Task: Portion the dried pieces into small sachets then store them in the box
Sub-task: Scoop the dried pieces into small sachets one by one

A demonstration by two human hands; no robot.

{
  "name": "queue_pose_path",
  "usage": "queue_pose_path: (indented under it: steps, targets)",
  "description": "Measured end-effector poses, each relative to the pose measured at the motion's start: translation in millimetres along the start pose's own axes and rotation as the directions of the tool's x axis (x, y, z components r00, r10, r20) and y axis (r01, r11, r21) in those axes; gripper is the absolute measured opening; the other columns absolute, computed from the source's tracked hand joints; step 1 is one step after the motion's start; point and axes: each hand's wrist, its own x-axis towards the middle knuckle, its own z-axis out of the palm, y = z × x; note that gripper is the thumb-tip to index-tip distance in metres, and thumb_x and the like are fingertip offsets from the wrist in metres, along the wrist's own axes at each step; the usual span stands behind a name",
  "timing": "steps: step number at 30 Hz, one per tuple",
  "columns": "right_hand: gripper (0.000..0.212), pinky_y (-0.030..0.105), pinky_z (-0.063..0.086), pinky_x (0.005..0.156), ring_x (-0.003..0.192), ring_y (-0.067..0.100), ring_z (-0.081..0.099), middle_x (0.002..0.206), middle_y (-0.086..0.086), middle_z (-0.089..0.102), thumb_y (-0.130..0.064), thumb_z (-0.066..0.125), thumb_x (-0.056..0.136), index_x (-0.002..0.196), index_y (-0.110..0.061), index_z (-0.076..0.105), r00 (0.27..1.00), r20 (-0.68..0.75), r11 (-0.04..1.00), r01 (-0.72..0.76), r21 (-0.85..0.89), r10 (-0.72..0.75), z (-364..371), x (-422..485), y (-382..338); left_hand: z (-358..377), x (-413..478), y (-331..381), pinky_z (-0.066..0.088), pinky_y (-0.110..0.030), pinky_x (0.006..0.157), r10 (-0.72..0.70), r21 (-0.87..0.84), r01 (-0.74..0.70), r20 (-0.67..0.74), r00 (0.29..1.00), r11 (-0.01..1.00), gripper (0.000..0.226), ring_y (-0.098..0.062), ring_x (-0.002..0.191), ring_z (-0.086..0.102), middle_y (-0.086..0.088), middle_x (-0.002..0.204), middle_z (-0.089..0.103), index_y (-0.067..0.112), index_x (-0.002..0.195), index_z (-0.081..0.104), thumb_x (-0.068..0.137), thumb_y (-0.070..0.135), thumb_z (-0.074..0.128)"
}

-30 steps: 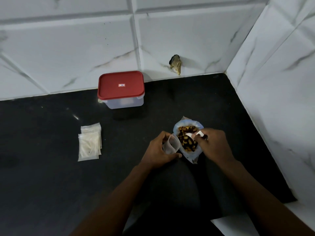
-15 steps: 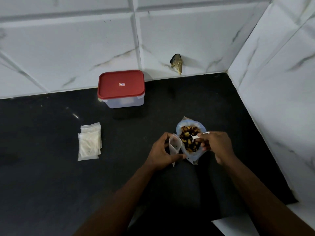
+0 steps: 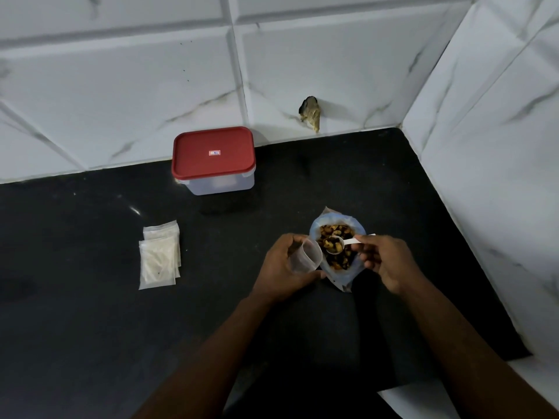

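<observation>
An open bag [image 3: 348,278] of brown and yellow dried pieces [image 3: 340,261] stands on the black counter. My left hand [image 3: 282,267] holds a small clear sachet [image 3: 307,257] with its mouth held wide, just left of the bag. My right hand [image 3: 385,261] grips the handle of a white scoop [image 3: 335,246], whose bowl holds pieces and hovers over the bag beside the sachet's mouth. A clear box with a red lid [image 3: 213,154] stands shut against the back wall. A small stack of flat sachets [image 3: 160,255] lies to the left.
White marble-look tiled walls meet in a corner at the back right. A dark chipped hole [image 3: 310,116] marks the back wall above the black counter [image 3: 90,313]. A white counter edge [image 3: 423,397] shows at the bottom right.
My right hand has lifted the scoop out of the bag with pieces in it and turned it toward the sachet. My left hand has tilted the sachet's mouth wider toward the scoop.
</observation>
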Motion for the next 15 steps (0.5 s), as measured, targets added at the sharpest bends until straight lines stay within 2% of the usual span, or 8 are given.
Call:
queue_pose_path:
  steps: [7, 15]
  targets:
    - [0.015, 0.023, 0.046, 0.060, 0.065, 0.010, 0.057, 0.085, 0.006, 0.071, -0.015, 0.067, 0.091, 0.102, -0.006, 0.072, 0.998, 0.054, 0.994, 0.008, 0.106, -0.014, -2, -11, -7, -4, 6, 5, 0.057, -0.027, 0.092, 0.001, 0.056, 0.003, -0.057, 0.998, 0.998, 0.061, 0.001, 0.113, 0.060, 0.015, 0.121, 0.062, 0.032, 0.121, 0.059, 0.071, 0.030, 0.093]
    - [0.016, 0.020, 0.045, 0.053, 0.061, 0.008, 0.057, 0.080, 0.004, 0.073, -0.018, 0.068, 0.090, 0.099, -0.006, 0.073, 0.981, 0.161, 0.986, 0.089, 0.143, -0.112, 4, -19, -17, -3, 13, 13, 0.054, -0.026, 0.095, 0.008, 0.065, -0.008, -0.002, 1.000, 0.998, 0.059, 0.001, 0.114, 0.058, 0.014, 0.122, 0.061, 0.030, 0.121, 0.059, 0.073, 0.026, 0.092]
